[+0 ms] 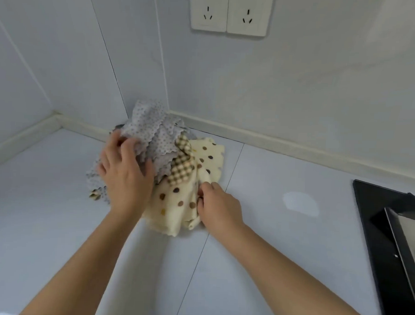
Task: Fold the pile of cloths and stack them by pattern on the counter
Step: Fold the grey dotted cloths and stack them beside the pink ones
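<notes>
A crumpled pile of cloths sits on the pale counter [281,244] near the wall corner. On top lies a white cloth with small grey dots [155,133]. A brown checked cloth [181,165] pokes out in the middle. A cream cloth with big brown dots [173,208] spreads at the front and right. My left hand [125,172] rests on the left side of the pile, fingers curled into the grey-dotted cloth. My right hand [217,205] pinches a fold of the cream dotted cloth at its right edge.
A black cooktop [388,248] fills the right edge of the counter. Two wall sockets [231,13] sit high on the back wall. A raised white ledge [285,141] runs along the foot of both walls.
</notes>
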`<action>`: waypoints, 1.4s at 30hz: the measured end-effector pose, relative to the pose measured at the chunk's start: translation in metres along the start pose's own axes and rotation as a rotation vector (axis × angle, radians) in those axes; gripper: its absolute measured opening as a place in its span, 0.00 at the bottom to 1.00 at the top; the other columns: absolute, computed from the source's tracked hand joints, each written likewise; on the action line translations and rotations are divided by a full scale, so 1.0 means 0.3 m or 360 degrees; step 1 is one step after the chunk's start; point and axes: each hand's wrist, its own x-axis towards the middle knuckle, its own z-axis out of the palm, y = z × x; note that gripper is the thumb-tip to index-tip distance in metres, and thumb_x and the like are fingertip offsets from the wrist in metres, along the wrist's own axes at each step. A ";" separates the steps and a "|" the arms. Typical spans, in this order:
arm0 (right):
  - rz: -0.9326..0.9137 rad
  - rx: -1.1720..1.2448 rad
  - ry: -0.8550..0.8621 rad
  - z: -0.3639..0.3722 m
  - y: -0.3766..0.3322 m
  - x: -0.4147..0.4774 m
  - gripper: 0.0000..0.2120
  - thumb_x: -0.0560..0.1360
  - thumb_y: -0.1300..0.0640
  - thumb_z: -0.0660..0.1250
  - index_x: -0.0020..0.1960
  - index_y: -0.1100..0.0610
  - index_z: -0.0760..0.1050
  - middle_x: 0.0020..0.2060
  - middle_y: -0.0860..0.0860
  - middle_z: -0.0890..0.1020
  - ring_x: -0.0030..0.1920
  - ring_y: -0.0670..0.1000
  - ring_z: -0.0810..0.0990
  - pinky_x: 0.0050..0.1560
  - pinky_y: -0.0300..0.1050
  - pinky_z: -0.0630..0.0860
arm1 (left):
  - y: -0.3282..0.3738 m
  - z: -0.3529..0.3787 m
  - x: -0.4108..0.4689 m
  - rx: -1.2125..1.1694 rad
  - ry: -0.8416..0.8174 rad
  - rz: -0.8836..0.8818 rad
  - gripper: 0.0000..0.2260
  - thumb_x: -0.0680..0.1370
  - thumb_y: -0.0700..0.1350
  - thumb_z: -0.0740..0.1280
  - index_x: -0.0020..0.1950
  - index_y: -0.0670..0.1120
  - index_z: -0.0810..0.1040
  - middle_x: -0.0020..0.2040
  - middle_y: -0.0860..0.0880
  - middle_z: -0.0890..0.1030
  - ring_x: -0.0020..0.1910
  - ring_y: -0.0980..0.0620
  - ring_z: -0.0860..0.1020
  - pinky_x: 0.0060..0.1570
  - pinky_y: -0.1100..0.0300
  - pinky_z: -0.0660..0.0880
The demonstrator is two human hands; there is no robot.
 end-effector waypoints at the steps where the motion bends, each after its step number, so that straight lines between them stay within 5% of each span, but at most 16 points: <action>1: -0.0019 -0.0026 0.0010 0.005 -0.003 -0.001 0.10 0.81 0.54 0.54 0.59 0.56 0.69 0.54 0.51 0.74 0.41 0.55 0.75 0.36 0.45 0.65 | -0.008 0.007 0.021 -0.0037 -0.0006 -0.0100 0.20 0.75 0.44 0.67 0.66 0.45 0.69 0.68 0.43 0.69 0.65 0.42 0.67 0.61 0.49 0.61; 3: -0.0040 -0.0062 0.0009 0.005 -0.007 -0.001 0.11 0.81 0.54 0.54 0.60 0.56 0.68 0.54 0.52 0.73 0.39 0.54 0.70 0.36 0.45 0.63 | -0.024 0.026 0.040 -0.0099 -0.0036 -0.0198 0.22 0.76 0.43 0.66 0.69 0.47 0.66 0.64 0.45 0.72 0.62 0.43 0.70 0.60 0.49 0.62; 7: -0.0085 -0.0146 0.0072 0.021 -0.002 -0.024 0.12 0.81 0.55 0.53 0.62 0.58 0.67 0.56 0.53 0.73 0.40 0.55 0.69 0.31 0.45 0.58 | -0.041 0.037 -0.006 -0.0123 0.0067 0.0039 0.16 0.77 0.39 0.64 0.64 0.45 0.74 0.60 0.45 0.75 0.56 0.44 0.72 0.60 0.50 0.63; 11: -0.0175 0.0042 0.0089 0.033 0.021 -0.071 0.17 0.81 0.55 0.54 0.67 0.57 0.68 0.61 0.53 0.71 0.54 0.56 0.75 0.45 0.47 0.71 | -0.021 -0.001 -0.047 -0.0418 0.0096 0.0141 0.13 0.76 0.37 0.65 0.60 0.43 0.78 0.56 0.45 0.76 0.57 0.44 0.72 0.61 0.44 0.68; 16: -0.0153 0.0538 0.0074 0.023 0.100 -0.226 0.22 0.78 0.57 0.59 0.72 0.55 0.67 0.64 0.52 0.73 0.63 0.52 0.74 0.64 0.47 0.70 | 0.048 -0.066 -0.230 -0.0591 -0.0207 0.0436 0.14 0.75 0.35 0.66 0.59 0.44 0.80 0.53 0.52 0.78 0.50 0.56 0.72 0.45 0.73 0.63; 22: -0.0057 0.0591 0.0257 -0.011 0.187 -0.481 0.23 0.75 0.59 0.64 0.69 0.53 0.68 0.62 0.51 0.77 0.61 0.52 0.76 0.62 0.48 0.72 | 0.128 -0.124 -0.466 -0.0800 -0.0680 0.0677 0.17 0.70 0.31 0.68 0.56 0.45 0.82 0.50 0.56 0.80 0.51 0.57 0.76 0.48 0.79 0.64; 26: -0.0007 0.0048 0.0433 -0.006 0.225 -0.611 0.28 0.76 0.51 0.64 0.73 0.49 0.58 0.63 0.49 0.75 0.61 0.54 0.75 0.59 0.51 0.71 | 0.170 -0.143 -0.566 -0.1003 -0.0930 0.0621 0.13 0.73 0.36 0.71 0.57 0.46 0.81 0.53 0.55 0.81 0.52 0.60 0.78 0.54 0.72 0.71; 31: 0.0047 -0.0008 0.0623 0.006 0.228 -0.630 0.21 0.74 0.42 0.65 0.64 0.48 0.69 0.56 0.48 0.77 0.57 0.53 0.75 0.55 0.49 0.69 | 0.194 -0.187 -0.587 -0.1317 -0.1123 0.0511 0.07 0.79 0.39 0.66 0.51 0.47 0.83 0.49 0.50 0.84 0.49 0.59 0.79 0.49 0.71 0.71; 33: 0.0041 -0.0139 0.0702 0.007 0.231 -0.623 0.17 0.76 0.44 0.62 0.62 0.48 0.72 0.55 0.48 0.76 0.57 0.53 0.74 0.54 0.49 0.67 | 0.198 -0.198 -0.586 -0.1389 -0.1156 0.0437 0.08 0.79 0.41 0.64 0.48 0.44 0.84 0.46 0.46 0.84 0.46 0.57 0.78 0.47 0.67 0.71; 38: -0.0081 -0.0136 0.1003 0.003 0.233 -0.618 0.08 0.77 0.56 0.64 0.52 0.54 0.80 0.48 0.51 0.77 0.51 0.55 0.75 0.51 0.50 0.67 | 0.212 -0.206 -0.576 -0.1549 -0.1116 0.0111 0.13 0.76 0.32 0.65 0.45 0.49 0.82 0.43 0.54 0.83 0.44 0.59 0.79 0.45 0.69 0.74; 42: -0.0137 0.0013 0.0939 -0.018 0.277 -0.631 0.03 0.75 0.57 0.68 0.48 0.54 0.79 0.49 0.48 0.76 0.52 0.51 0.73 0.54 0.45 0.65 | 0.201 -0.208 -0.549 -0.1368 -0.0922 0.0034 0.11 0.74 0.33 0.69 0.46 0.49 0.81 0.45 0.52 0.83 0.45 0.57 0.79 0.45 0.68 0.75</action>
